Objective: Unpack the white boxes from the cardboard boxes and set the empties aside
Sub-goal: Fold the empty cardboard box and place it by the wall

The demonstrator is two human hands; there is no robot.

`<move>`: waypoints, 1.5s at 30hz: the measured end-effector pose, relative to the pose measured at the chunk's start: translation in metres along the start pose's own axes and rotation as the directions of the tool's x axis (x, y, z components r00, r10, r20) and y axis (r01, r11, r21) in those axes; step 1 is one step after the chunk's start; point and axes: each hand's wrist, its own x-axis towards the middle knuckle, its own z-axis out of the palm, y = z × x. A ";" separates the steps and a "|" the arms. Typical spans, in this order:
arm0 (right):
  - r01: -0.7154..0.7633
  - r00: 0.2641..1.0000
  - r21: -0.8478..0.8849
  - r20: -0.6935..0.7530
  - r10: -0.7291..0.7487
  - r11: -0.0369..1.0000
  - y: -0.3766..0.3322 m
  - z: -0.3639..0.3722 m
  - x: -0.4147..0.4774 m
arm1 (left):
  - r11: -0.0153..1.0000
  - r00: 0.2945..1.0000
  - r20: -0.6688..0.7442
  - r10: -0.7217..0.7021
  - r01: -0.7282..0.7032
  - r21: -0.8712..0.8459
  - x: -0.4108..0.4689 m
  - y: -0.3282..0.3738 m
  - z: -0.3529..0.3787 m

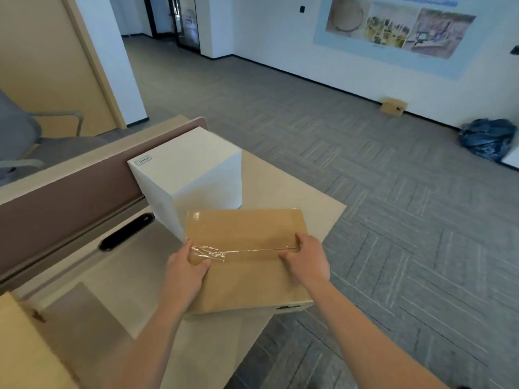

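The tape (252, 250) runs sideways across the brown box (247, 282), straight between the left hand (184, 272) and right hand (307, 258) (both grip the box's ends).

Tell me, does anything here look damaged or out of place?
Yes. The clear tape on top of the cardboard box is torn and crumpled beside the left hand, not lying flat. The box's near corner also seems to jut past the desk edge.
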 end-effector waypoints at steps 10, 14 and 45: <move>-0.092 0.969 0.152 -0.212 0.123 0.984 0.116 -0.168 0.111 | 0.969 0.969 0.114 0.221 -0.231 0.084 0.027 0.190 0.167; -0.124 0.958 0.156 -0.239 0.159 0.980 0.176 -0.251 0.165 | 0.961 0.953 0.164 0.255 -0.268 0.064 0.026 0.276 0.250; -0.303 0.798 0.281 -0.447 0.403 0.911 0.331 -0.615 0.775 | 0.865 0.799 0.405 0.445 -0.501 0.038 0.382 0.822 0.744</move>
